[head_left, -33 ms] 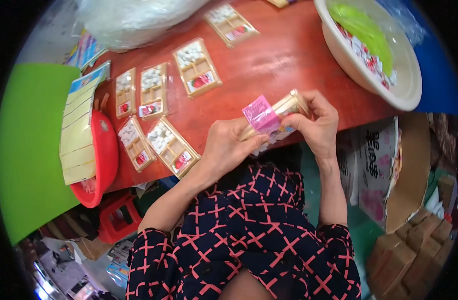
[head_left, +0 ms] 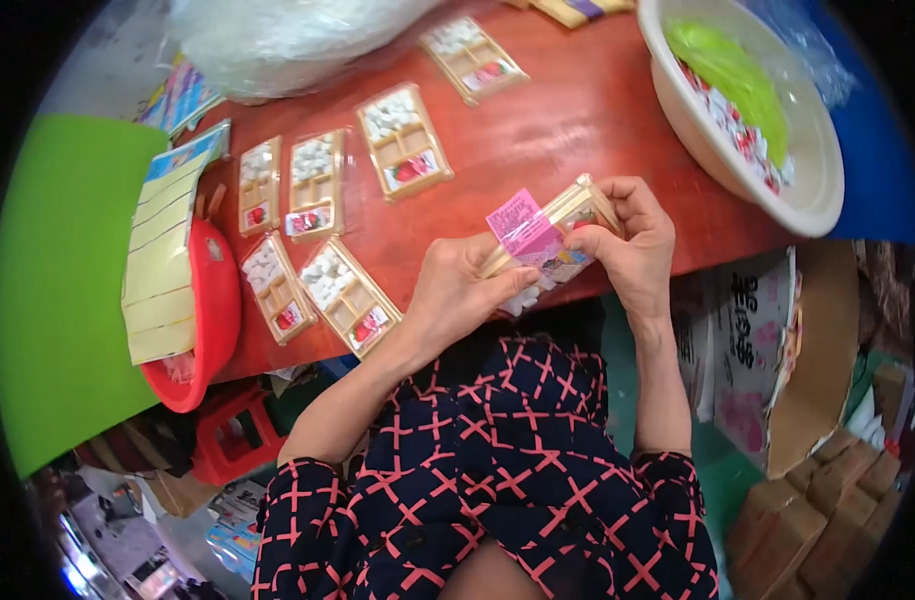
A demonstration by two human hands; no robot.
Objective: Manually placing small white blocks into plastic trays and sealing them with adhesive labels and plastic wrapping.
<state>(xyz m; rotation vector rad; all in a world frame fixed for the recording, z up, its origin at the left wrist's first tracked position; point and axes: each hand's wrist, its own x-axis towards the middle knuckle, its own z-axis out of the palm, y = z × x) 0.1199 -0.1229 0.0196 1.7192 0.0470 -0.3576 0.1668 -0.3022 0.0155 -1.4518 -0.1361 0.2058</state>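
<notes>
Above the table's near edge, my left hand and my right hand grip the two ends of one compartment tray. It is tilted on its side, with white pieces showing along its lower edge and a red item near my right thumb. A pink printed label lies across the middle and sticks up past the tray's upper edge. Both sets of fingers are closed around it. Left of my hands lies a similar beige tray with white pieces and a strawberry-print packet; several like it are spread on the table.
A red-brown table carries a clear plastic bag at the back. On the right, a cream basin holds small packets and a green bag. A red basin with yellow sheets stands left. Cardboard boxes sit lower right.
The held tray has turned slightly, showing more of its face and the white pieces. The trays on the table appear a little shifted in the view. Both hands keep their grip.
</notes>
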